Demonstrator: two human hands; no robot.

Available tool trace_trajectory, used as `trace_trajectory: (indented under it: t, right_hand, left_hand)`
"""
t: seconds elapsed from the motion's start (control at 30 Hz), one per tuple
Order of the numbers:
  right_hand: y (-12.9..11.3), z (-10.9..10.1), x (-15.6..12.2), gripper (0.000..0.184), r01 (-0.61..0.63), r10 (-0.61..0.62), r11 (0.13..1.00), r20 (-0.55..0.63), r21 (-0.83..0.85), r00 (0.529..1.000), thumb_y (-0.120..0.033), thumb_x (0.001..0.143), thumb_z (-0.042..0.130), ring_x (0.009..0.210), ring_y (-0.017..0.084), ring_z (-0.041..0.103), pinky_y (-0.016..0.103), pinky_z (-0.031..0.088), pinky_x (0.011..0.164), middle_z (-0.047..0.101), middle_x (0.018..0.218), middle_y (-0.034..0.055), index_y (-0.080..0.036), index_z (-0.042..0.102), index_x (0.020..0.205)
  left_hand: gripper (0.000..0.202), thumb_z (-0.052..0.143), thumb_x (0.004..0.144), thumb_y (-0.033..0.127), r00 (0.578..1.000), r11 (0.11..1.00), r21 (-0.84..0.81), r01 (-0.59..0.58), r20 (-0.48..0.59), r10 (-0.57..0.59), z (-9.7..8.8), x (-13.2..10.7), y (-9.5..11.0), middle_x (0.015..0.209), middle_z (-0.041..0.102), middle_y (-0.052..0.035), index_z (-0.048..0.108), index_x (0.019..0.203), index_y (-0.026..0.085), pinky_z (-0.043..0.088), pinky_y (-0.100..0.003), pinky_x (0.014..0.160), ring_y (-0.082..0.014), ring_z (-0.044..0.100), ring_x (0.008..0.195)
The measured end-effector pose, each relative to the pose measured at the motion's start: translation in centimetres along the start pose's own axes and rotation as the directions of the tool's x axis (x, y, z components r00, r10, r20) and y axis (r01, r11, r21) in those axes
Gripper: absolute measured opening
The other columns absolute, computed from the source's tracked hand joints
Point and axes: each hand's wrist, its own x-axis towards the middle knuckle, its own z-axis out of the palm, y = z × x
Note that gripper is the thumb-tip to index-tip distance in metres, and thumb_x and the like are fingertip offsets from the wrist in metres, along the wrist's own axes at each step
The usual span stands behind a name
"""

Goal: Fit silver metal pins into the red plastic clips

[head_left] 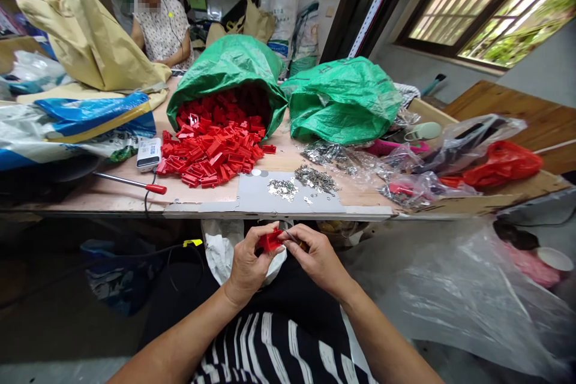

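Observation:
Just in front of the table edge, above my lap, my left hand [249, 261] pinches a small red plastic housing [270, 241] between thumb and fingers. My right hand [320, 259] meets it from the other side, closed around a thin dark metal tool [288, 231] whose tip is at the red housing. Fingers cover most of this tool, so its exact kind is unclear. On the table beyond lies a grey sheet [252, 197] bearing a heap of flat silvery metal pieces [282, 189] and a darker heap of small metal parts [316, 179].
Red housings [207, 159] spill from a green woven sack [229, 63]; another green sack [342, 102] stands beside it. A red-handled rod [155, 188] lies left, near a white device [149, 153]. Plastic bags [477, 138] fill a carton at right. Another person [164, 30] sits across the table.

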Motion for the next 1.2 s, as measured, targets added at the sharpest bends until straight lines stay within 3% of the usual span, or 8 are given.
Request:
trace_trajectory:
  t: [0.27,0.53,0.77,1.03,1.2]
  right_hand:
    - [1.1,-0.5,0.0,0.014,-0.11,0.113,0.988,-0.025,0.104,0.993,-0.031,0.088,0.053,0.069,0.012,0.048,0.022,0.04,0.065,0.058,0.077,-0.0007,-0.019,0.06,0.089]
    - [0.3,0.0,0.3,0.019,-0.112,0.112,0.994,-0.005,0.002,0.994,-0.033,0.087,0.054,0.063,0.011,0.042,0.022,0.036,0.06,0.05,0.067,-0.0025,-0.017,0.057,0.077]
    - [-0.4,0.4,0.4,0.022,-0.103,0.104,0.993,0.003,-0.051,0.995,-0.034,0.088,0.051,0.061,0.011,0.044,0.022,0.036,0.058,0.054,0.065,-0.0018,-0.017,0.061,0.078]
    - [0.3,1.1,1.2,0.015,-0.273,0.272,0.962,-0.021,-0.019,0.962,-0.027,0.078,0.055,0.06,0.011,0.047,0.021,0.035,0.057,0.057,0.063,-0.0032,-0.017,0.06,0.068]
    - [0.6,1.3,1.3,0.013,-0.301,0.301,0.954,-0.053,0.0,0.952,-0.026,0.075,0.054,0.056,0.01,0.044,0.02,0.033,0.053,0.053,0.059,-0.0039,-0.017,0.059,0.067]
  left_hand:
    - [0.035,0.07,0.077,0.02,1.0,0.999,-0.03,0.029,-0.005,-0.029,0.0,0.0,-0.1,0.116,0.066,-0.0071,0.054,0.108,0.025,0.054,-0.037,0.091,-0.0199,0.063,0.107]
    - [0.032,0.066,0.079,0.02,0.992,0.984,0.126,-0.128,-0.007,0.13,-0.1,0.1,0.0,0.113,0.069,-0.006,0.053,0.109,0.023,0.045,-0.05,0.103,-0.0234,0.06,0.114]
    - [0.036,0.062,0.081,0.014,0.97,0.937,0.264,-0.23,-0.014,0.242,-0.2,0.1,-0.1,0.115,0.068,-0.0078,0.052,0.115,0.022,0.052,-0.042,0.096,-0.0232,0.059,0.115]
    - [0.035,0.056,0.083,0.007,0.942,0.902,0.283,-0.327,0.014,0.337,-0.1,0.3,0.1,0.112,0.069,-0.0095,0.05,0.115,0.021,0.052,-0.039,0.097,-0.0204,0.061,0.112]
    - [0.034,0.051,0.085,0.006,0.932,0.887,0.295,-0.356,0.047,0.359,-0.3,0.5,0.0,0.111,0.07,-0.0079,0.05,0.115,0.022,0.052,-0.04,0.098,-0.0204,0.061,0.112]
